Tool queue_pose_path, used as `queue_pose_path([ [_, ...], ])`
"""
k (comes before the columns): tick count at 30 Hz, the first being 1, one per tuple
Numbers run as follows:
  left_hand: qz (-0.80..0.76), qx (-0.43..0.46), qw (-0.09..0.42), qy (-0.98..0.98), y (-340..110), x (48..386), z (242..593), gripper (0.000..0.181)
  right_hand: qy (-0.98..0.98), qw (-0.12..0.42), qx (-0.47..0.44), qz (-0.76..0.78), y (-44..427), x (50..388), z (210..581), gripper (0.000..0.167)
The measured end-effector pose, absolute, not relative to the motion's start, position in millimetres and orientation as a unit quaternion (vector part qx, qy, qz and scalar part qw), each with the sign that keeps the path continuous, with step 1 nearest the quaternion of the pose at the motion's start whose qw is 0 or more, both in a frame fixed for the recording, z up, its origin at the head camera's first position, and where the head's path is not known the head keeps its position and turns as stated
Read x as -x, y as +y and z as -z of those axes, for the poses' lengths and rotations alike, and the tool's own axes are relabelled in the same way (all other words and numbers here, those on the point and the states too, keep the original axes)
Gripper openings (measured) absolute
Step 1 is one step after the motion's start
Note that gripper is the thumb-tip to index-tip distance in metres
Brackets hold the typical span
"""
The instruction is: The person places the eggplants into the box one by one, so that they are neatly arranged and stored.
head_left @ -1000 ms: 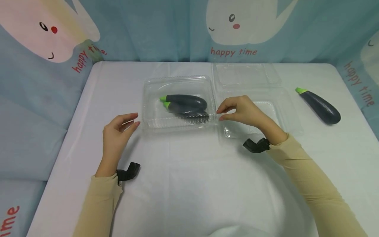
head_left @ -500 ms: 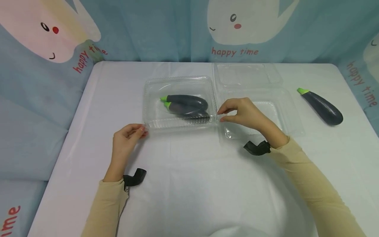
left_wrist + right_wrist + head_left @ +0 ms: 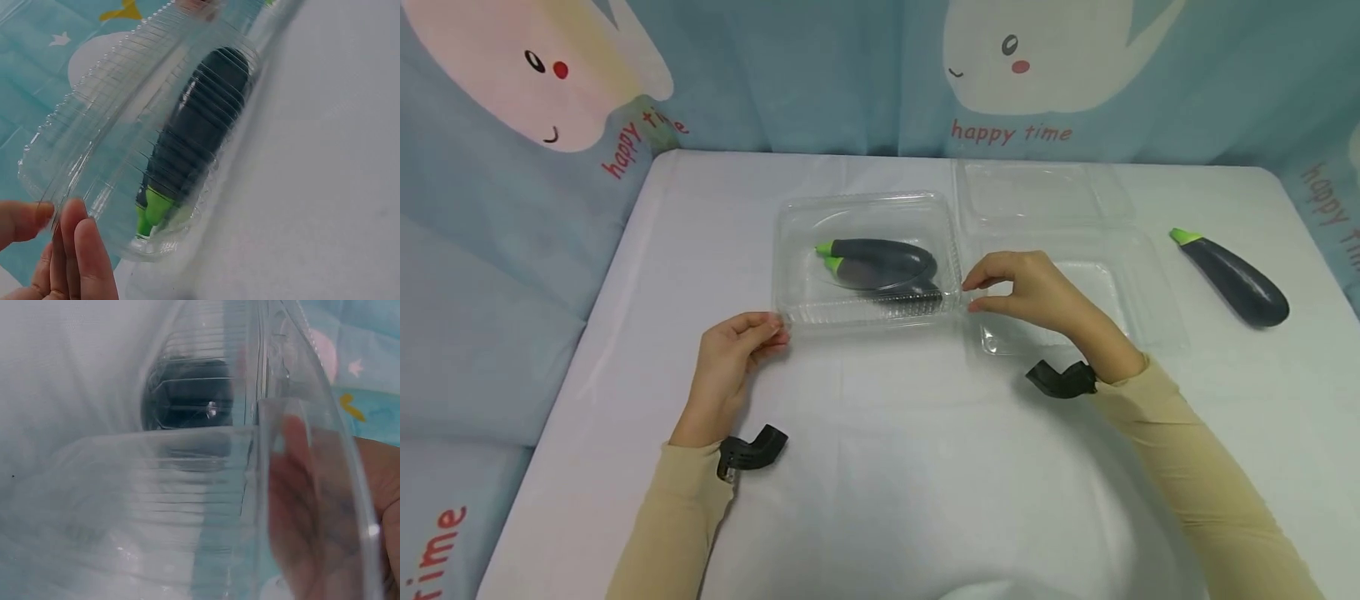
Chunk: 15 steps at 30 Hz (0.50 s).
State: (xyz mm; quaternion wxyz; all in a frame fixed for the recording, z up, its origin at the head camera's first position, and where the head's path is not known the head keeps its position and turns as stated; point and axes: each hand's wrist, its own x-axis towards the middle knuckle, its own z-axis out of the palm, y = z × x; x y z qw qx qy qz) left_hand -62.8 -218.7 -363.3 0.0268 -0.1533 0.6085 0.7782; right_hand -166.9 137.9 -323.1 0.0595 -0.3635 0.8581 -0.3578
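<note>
Head view: two eggplants (image 3: 882, 252) under a clear lid, a third outside

The eggplants lie side by side in a clear plastic box (image 3: 831, 313), green stems to the left, the lid down over them. Whether its rim is fastened cannot be told. The left hand (image 3: 730, 365) pinches the box's near left corner between thumb and fingers. The right hand (image 3: 1037, 287) is at the right edge, thumb and index finger narrowly apart; whether they grip the rim cannot be told. Under and beyond that hand is a second box (image 3: 1101, 287), also clear, its lid (image 3: 1033, 193) folded back toward the curtain (image 3: 820, 83). A third eggplant (image 3: 1236, 282) lies on the white tablecloth (image 3: 925, 458), to the right of both boxes, its stem pointing away and leftward.

Left wrist view: the rim corner is held between thumb and fingertips, and both eggplants show through the ribbed wall, their stems toward this hand.

Right wrist view: the rounded dark end of an eggplant shows through the ribs, with clear plastic crossing in front. The right hand's fingers are seen blurred through a plastic edge, so their hold remains unclear.
</note>
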Motion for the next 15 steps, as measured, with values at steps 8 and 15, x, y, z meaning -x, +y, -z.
queue_pose_path([
  [8, -0.808, 0.158, 0.035, 0.567, -221.5, 70.0, 359.6, 0.007, 0.863, 0.066, 0.358, 0.350, 138.6, 168.4, 324.4, 0.020],
  [15, -0.815, 0.164, 0.029, 0.555, -222.2, 72.3, 359.7, 0.011, 0.860, 0.057, 0.365, 0.351, 137.2, 168.7, 325.2, 0.022],
])
